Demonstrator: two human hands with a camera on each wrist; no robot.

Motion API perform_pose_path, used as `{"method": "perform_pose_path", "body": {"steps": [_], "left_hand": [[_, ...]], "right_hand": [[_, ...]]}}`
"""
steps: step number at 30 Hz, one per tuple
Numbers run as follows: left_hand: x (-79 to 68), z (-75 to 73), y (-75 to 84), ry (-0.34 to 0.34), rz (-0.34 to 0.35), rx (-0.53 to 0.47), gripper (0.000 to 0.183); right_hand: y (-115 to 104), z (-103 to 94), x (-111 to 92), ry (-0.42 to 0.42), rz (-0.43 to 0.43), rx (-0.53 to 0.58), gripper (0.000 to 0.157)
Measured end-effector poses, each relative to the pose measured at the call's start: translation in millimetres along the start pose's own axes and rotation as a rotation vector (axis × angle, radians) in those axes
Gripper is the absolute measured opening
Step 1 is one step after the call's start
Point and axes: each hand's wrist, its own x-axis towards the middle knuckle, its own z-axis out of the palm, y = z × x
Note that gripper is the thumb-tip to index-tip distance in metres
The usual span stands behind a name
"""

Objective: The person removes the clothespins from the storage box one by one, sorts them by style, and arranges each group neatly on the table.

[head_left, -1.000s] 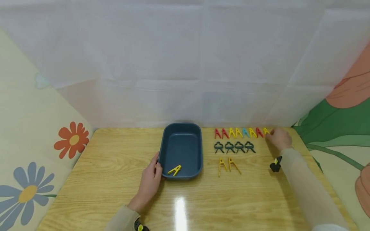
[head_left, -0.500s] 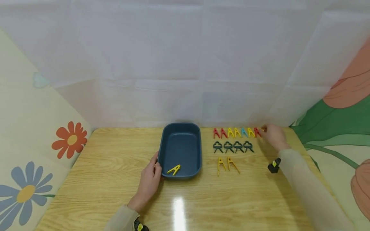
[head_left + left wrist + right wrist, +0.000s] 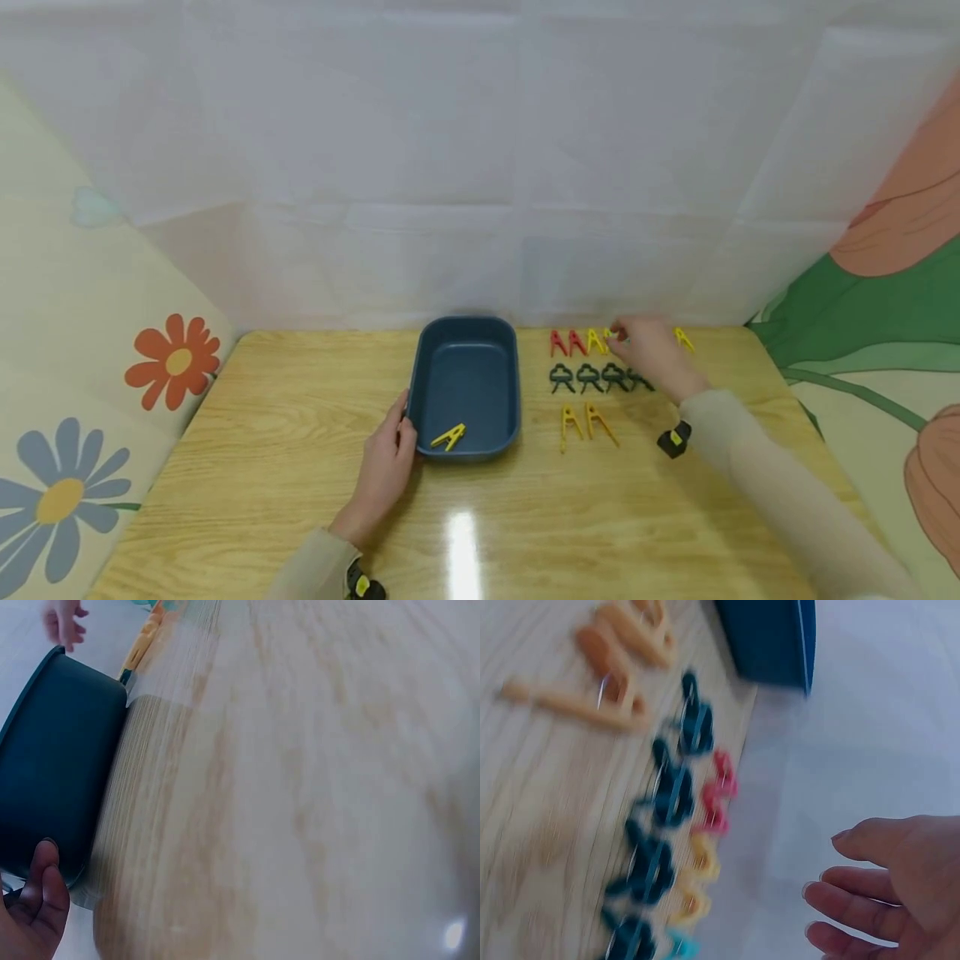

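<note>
My left hand (image 3: 386,462) holds the near left side of a dark blue rectangular bin (image 3: 517,392), its thumb at the rim. Inside the bin lies one yellow clothespin (image 3: 449,437). My right hand (image 3: 652,354) hovers over the back row of small coloured clips, with fingers apart and nothing between them in the right wrist view. Two red clips (image 3: 557,342) and a yellow clip (image 3: 596,340) show left of that hand, and another yellow clip (image 3: 683,338) to its right. The hand hides the row's middle in the head view.
Several dark green clips (image 3: 588,378) form a second row, the rightmost partly behind my right hand. Nearer the front are two yellow-orange clothespins (image 3: 570,425). A white sheet (image 3: 375,250) hangs behind the wooden table (image 3: 570,517), with flower-patterned panels (image 3: 90,350) at both sides.
My right hand has let go of the yellow clip at the row's right end and moved left over the row. My left hand stays on the bin.
</note>
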Motion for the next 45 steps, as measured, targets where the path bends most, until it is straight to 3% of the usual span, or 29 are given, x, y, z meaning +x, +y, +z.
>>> {"method": "perform_pose_path", "body": {"steps": [10,17,28,33,41,45], "left_hand": [[-1.1,-1.3,1.1,0.003,-0.006,0.003,0.049],[-2.3,-1.3,1.1,-0.005,-0.009,-0.002,0.049],[-0.6,-2.5,1.4,-0.011,-0.015,-0.007,0.049],[0.8,-3.4,1.3,-0.031,-0.032,-0.037,0.049],[0.3,-8.2,4.7,-0.071,-0.105,-0.191,0.05],[0.3,-8.9,4.4,-0.069,-0.102,-0.2,0.05]], "right_hand": [[-63.1,21.0,6.9,-0.001,-0.201,-0.028,0.014],[-103.1,28.5,8.1,-0.09,-0.26,-0.037,0.023],[-147.1,58.1,9.8,-0.166,-0.419,-0.068,0.02],[-163.0,72.6,7.6,-0.244,-0.448,-0.104,0.021],[-185.8,95.2,4.9,-0.393,-0.456,-0.079,0.023],[-194.9,105.4,4.7,-0.44,-0.473,-0.121,0.025]]}}
